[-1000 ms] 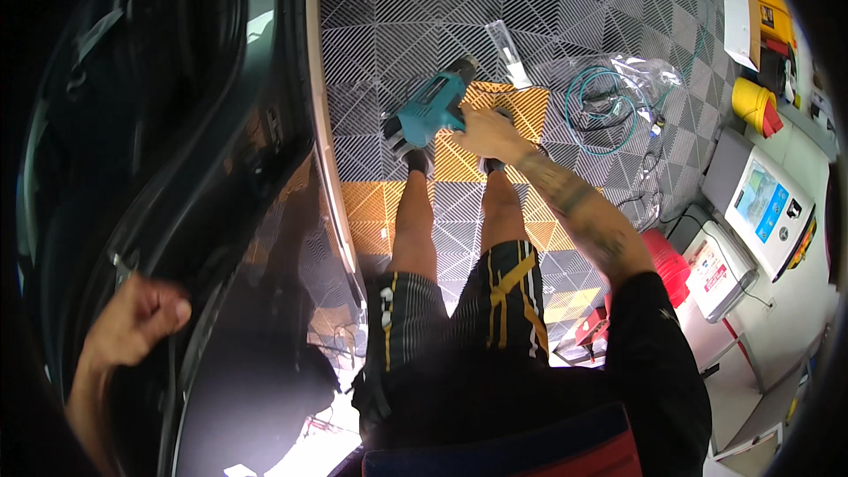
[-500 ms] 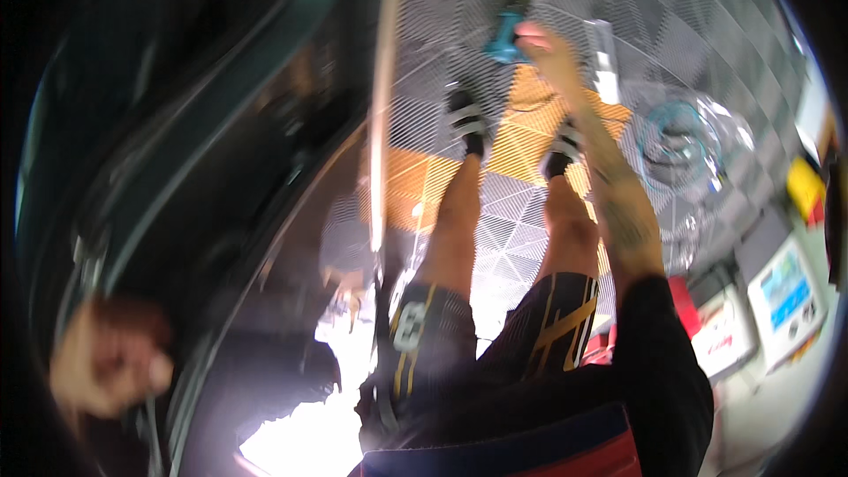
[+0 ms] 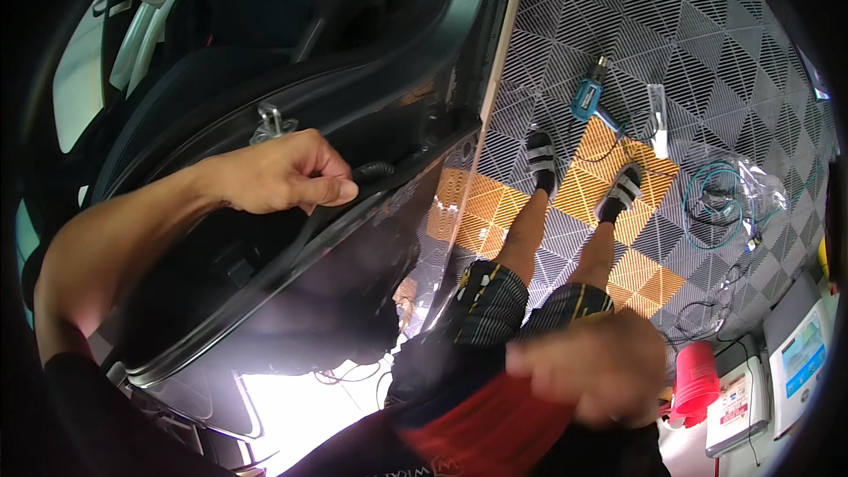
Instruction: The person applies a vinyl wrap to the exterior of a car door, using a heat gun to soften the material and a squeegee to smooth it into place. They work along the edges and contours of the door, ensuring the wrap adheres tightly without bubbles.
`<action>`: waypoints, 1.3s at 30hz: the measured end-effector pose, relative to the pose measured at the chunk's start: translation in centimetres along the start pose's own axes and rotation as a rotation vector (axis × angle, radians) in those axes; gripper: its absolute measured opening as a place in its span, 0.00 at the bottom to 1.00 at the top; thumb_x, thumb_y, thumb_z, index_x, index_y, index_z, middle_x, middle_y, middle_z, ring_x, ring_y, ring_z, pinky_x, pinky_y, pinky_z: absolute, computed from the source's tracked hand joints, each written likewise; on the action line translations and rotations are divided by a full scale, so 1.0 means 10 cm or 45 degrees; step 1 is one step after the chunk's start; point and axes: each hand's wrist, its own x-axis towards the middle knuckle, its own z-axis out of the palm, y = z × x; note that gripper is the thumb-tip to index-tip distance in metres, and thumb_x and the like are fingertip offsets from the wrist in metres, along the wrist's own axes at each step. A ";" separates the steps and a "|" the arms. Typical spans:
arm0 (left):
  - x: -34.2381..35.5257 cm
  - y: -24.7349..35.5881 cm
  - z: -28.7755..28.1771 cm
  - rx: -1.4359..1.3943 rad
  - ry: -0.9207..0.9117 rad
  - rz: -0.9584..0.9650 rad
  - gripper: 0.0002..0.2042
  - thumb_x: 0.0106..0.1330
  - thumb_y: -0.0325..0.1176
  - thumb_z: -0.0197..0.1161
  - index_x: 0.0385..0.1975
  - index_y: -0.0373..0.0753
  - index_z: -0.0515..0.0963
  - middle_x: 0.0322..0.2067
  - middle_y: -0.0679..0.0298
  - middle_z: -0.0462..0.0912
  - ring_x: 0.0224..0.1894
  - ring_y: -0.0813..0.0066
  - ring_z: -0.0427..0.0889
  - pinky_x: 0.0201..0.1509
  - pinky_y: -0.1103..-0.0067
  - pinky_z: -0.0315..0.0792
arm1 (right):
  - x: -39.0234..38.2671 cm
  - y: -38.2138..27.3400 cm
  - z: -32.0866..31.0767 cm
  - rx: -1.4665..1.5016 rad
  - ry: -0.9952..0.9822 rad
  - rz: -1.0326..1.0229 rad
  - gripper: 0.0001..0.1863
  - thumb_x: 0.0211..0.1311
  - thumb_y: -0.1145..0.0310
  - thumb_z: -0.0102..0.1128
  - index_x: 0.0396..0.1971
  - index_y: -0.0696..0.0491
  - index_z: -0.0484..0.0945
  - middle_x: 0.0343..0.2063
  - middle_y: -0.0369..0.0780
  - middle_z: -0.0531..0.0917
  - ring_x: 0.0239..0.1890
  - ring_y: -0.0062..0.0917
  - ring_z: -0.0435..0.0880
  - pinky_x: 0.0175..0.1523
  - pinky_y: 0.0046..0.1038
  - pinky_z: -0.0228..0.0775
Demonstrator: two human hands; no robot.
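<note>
Left hand (image 3: 287, 178) clenched, thumb against the curled index finger, above the dark car frame, near the metal latch loop (image 3: 272, 122) and the ribbed black piece (image 3: 378, 170). Can't tell if something thin is pinched in it, or if it touches the frame. Right hand (image 3: 596, 367) motion-blurred, in front of the red and navy panel (image 3: 495, 420) at the person's chest; can't tell its grip or whether it holds anything.

Main thing nearby: glossy dark car panel (image 3: 349, 278), below the left hand, its upper edge slanting across the view. Heat gun (image 3: 586, 99) lies on the tiled floor (image 3: 707, 44), out of both hands, beyond the feet, near the clear plastic piece (image 3: 656, 124); teal coil (image 3: 693, 199) to the right.

Handling, as judged: keep left knuckles clear of the latch loop; use finger pads, not nails, on the gloss; press lightly along the edge. Treat the gun's nozzle as hot; mind the cord by the shoes (image 3: 622, 190).
</note>
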 end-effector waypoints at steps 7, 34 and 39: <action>0.10 0.11 -0.14 -0.003 -0.115 0.013 0.21 0.69 0.44 0.53 0.14 0.42 0.67 0.16 0.78 0.62 0.23 0.89 0.63 0.31 0.83 0.66 | 0.46 0.72 0.50 0.388 0.056 0.014 0.14 0.50 0.70 0.67 0.33 0.61 0.74 0.49 0.52 0.76 0.51 0.38 0.77 0.52 0.34 0.71; 0.11 0.06 -0.14 -0.017 -0.108 0.057 0.21 0.69 0.40 0.53 0.12 0.41 0.62 0.15 0.77 0.54 0.20 0.86 0.53 0.24 0.83 0.53 | 1.01 1.26 0.64 -0.473 -0.022 -0.581 0.07 0.36 0.71 0.63 0.15 0.55 0.73 0.64 0.36 0.64 0.20 0.24 0.68 0.21 0.23 0.61; 0.11 0.08 -0.12 -0.046 -0.104 0.076 0.21 0.69 0.38 0.53 0.12 0.39 0.62 0.15 0.76 0.55 0.20 0.85 0.53 0.23 0.82 0.52 | 1.01 1.53 0.53 -0.519 0.023 -0.590 0.12 0.37 0.67 0.64 0.12 0.55 0.69 0.63 0.41 0.66 0.18 0.27 0.66 0.22 0.25 0.61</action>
